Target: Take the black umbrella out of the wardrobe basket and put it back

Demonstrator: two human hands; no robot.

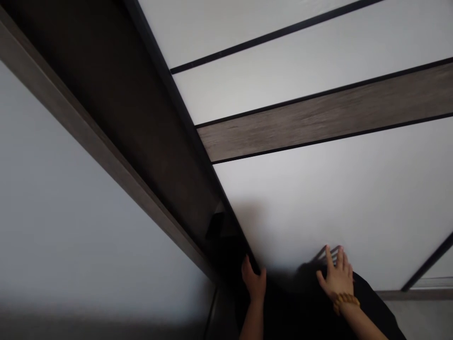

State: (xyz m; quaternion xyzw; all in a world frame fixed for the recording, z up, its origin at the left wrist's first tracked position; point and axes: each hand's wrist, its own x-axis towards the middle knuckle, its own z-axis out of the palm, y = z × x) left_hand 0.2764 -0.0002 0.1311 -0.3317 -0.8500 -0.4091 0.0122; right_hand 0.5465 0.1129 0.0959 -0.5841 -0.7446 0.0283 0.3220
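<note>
White panels [304,89] fill the upper right of the frame, separated by a thin black trim strip [276,35] and crossed by a wood-grain band [325,111] edged in black. A dark brown wooden frame [116,127] runs diagonally from the upper left toward the lower centre, with a small black fitting [215,225] of unclear kind near its lower end. A pale grey wall [71,198] occupies the left; a brown skirting strip [414,294] lies at the lower right.
</note>
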